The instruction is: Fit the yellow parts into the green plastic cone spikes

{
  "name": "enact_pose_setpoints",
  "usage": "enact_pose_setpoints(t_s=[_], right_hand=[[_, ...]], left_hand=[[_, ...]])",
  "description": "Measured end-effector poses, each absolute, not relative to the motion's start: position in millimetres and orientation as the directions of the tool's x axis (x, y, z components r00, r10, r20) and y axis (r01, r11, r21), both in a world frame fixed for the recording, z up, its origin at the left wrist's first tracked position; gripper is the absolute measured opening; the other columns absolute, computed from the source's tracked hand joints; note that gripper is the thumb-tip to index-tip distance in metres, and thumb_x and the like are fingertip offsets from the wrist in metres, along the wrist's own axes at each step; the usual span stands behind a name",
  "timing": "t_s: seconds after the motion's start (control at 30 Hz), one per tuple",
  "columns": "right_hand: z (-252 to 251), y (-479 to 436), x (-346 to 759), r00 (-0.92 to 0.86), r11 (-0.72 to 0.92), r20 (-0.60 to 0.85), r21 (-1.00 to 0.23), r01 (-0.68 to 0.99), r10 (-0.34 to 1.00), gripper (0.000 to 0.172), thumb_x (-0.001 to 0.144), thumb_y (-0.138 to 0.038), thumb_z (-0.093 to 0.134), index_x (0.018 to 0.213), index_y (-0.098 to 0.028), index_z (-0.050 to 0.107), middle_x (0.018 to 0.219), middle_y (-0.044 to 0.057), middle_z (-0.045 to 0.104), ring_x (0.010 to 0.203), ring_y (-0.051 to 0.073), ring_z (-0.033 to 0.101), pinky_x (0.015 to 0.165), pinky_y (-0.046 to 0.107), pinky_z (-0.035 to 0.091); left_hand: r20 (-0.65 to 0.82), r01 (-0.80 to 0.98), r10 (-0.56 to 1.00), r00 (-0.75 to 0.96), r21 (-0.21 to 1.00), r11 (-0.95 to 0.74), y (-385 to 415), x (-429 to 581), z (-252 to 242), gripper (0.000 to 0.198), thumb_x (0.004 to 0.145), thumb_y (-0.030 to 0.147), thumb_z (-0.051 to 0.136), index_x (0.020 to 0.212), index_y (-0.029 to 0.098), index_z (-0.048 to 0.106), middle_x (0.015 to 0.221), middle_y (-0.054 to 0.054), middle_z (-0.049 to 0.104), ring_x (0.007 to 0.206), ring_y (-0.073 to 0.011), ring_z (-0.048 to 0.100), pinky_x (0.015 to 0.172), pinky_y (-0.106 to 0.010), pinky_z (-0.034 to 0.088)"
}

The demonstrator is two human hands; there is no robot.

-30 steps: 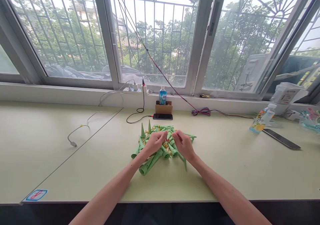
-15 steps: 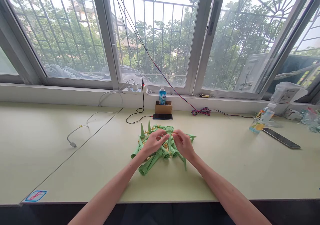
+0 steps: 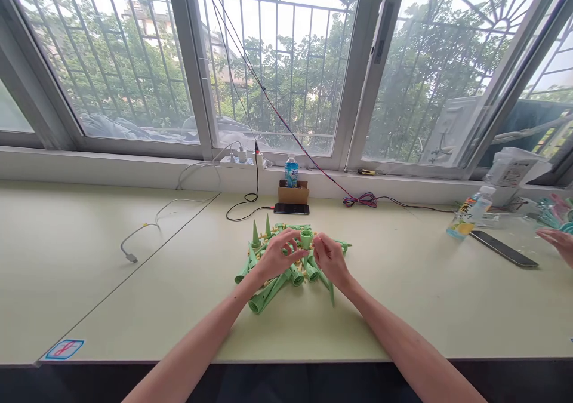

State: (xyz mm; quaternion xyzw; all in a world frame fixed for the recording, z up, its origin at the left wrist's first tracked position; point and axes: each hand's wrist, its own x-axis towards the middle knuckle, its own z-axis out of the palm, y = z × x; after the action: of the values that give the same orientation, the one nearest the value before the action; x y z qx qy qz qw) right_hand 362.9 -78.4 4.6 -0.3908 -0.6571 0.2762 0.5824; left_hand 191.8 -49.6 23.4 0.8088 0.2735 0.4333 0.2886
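Above the middle of a pile of green plastic watering spikes (image 3: 268,294), my left hand (image 3: 278,256) holds one green watering spike (image 3: 307,239) between thumb and forefinger. Its round open mouth tilts toward me. My right hand (image 3: 330,260) is closed in a pinch right against the right side of that spike; what its fingertips hold is hidden or too small to name. Small yellow plastic parts lie among the spikes. A few spikes stand point up at the pile's back left, and others lie with their mouths toward me.
Behind the pile, a phone (image 3: 291,209) leans by a cardboard box (image 3: 293,194) with a blue bottle (image 3: 291,171). To the right are a drink bottle (image 3: 470,213), another phone (image 3: 504,248) and another person's hand (image 3: 557,242). A cable (image 3: 128,252) lies at left.
The held spike has tipped, its mouth now facing me. My right hand has shifted slightly right and closed tighter. Another person's hand has appeared at the right edge by some coloured items.
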Motion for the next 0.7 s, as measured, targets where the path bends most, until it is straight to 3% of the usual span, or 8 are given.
enact_pose_setpoints(t_s=[0.13, 0.3, 0.47, 0.57, 0.7], right_hand=[[5.3, -79.1, 362.2, -0.011, 0.533, 0.544, -0.818, 0.218, 0.839, 0.047, 0.093, -0.059, 0.036, 0.064, -0.022, 0.034, 0.047, -0.006, 0.035, 0.040, 0.008, 0.030, 0.039, 0.021, 0.027], [0.0, -75.5, 363.0, -0.009, 0.536, 0.550, -0.810, 0.237, 0.835, 0.047, 0.094, -0.058, 0.036, 0.065, -0.022, 0.033, 0.049, -0.006, 0.035, 0.040, 0.008, 0.030, 0.039, 0.021, 0.026], [-4.3, -72.7, 364.4, -0.024, 0.555, 0.569, -0.789, 0.263, 0.822, 0.041, 0.095, -0.052, 0.037, 0.070, -0.021, 0.042, 0.050, -0.006, 0.036, 0.043, 0.008, 0.032, 0.041, 0.021, 0.027], [-3.8, -73.2, 364.1, -0.032, 0.559, 0.575, -0.778, 0.286, 0.817, 0.038, 0.095, -0.051, 0.038, 0.074, -0.020, 0.048, 0.051, -0.006, 0.036, 0.043, 0.008, 0.032, 0.042, 0.021, 0.027], [-2.2, -74.4, 363.6, -0.032, 0.554, 0.573, -0.774, 0.307, 0.819, 0.039, 0.095, -0.053, 0.037, 0.077, -0.021, 0.050, 0.052, -0.006, 0.035, 0.044, 0.009, 0.032, 0.042, 0.021, 0.027]], left_hand=[[0.582, 0.227, 0.648, 0.492, 0.633, -0.740, -46.7, 191.1, 20.2, 0.044, 0.084, 0.041, 0.063, 0.124, 0.025, 0.056, 0.101, -0.005, 0.056, 0.072, -0.0118, 0.058, 0.062, -0.027, 0.054], [0.603, 0.247, 0.644, 0.471, 0.611, -0.752, -47.7, 192.5, 20.5, 0.038, 0.085, 0.040, 0.061, 0.119, 0.024, 0.056, 0.097, -0.004, 0.056, 0.071, -0.0117, 0.057, 0.061, -0.026, 0.053], [0.562, 0.301, 0.727, 0.395, 0.668, -0.680, -49.6, 194.2, 22.2, 0.027, 0.083, 0.043, 0.062, 0.093, 0.019, 0.057, 0.080, -0.001, 0.057, 0.071, -0.0129, 0.056, 0.058, -0.022, 0.049], [0.526, 0.299, 0.749, 0.403, 0.697, -0.651, -49.7, 194.0, 23.4, 0.030, 0.083, 0.043, 0.062, 0.073, 0.016, 0.055, 0.070, 0.000, 0.057, 0.067, -0.0121, 0.054, 0.058, -0.022, 0.047], [0.441, 0.225, 0.775, 0.452, 0.785, -0.578, -51.6, 193.5, 27.3, 0.029, 0.083, 0.041, 0.062, 0.071, 0.014, 0.059, 0.069, -0.001, 0.059, 0.066, -0.0124, 0.054, 0.061, -0.023, 0.047]])
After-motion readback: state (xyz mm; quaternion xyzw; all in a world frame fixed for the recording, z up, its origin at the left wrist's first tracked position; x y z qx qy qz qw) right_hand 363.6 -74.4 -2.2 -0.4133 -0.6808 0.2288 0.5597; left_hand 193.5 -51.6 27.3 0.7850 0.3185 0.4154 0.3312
